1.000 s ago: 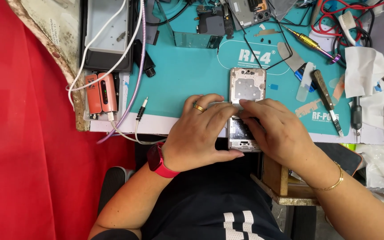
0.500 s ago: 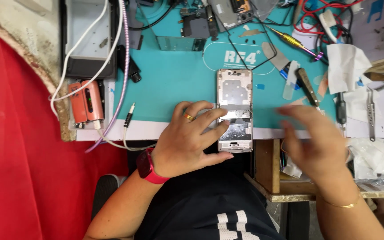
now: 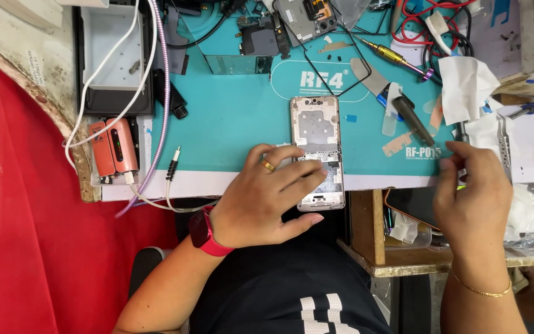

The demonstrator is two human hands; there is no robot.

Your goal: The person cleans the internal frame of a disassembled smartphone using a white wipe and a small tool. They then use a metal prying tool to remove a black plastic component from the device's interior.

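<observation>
An opened phone frame [image 3: 315, 124], pale gold with bare metal inside, lies lengthwise on the teal work mat [image 3: 230, 117], its near end over the table's front edge. My left hand [image 3: 267, 198], with a gold ring and a red wrist band, grips the frame's near half, fingers across it and thumb under its end. My right hand [image 3: 471, 192] is off to the right at the mat's corner, slightly blurred, fingers loosely bent with nothing seen in them. Its fingertips are beside a dark-handled tool [image 3: 461, 133] and metal tweezers [image 3: 503, 145].
A black-handled screwdriver [image 3: 412, 117], white tissue [image 3: 465, 93], loose phone parts and cables crowd the mat's far side. Two orange power banks [image 3: 114, 147] with white cables sit at the left. Red cloth [image 3: 20, 235] hangs left. A dark phone [image 3: 412, 207] lies on the wooden shelf below.
My right hand has left the phone frame and swung right to the tools at the mat's corner. My left hand stays on the frame.
</observation>
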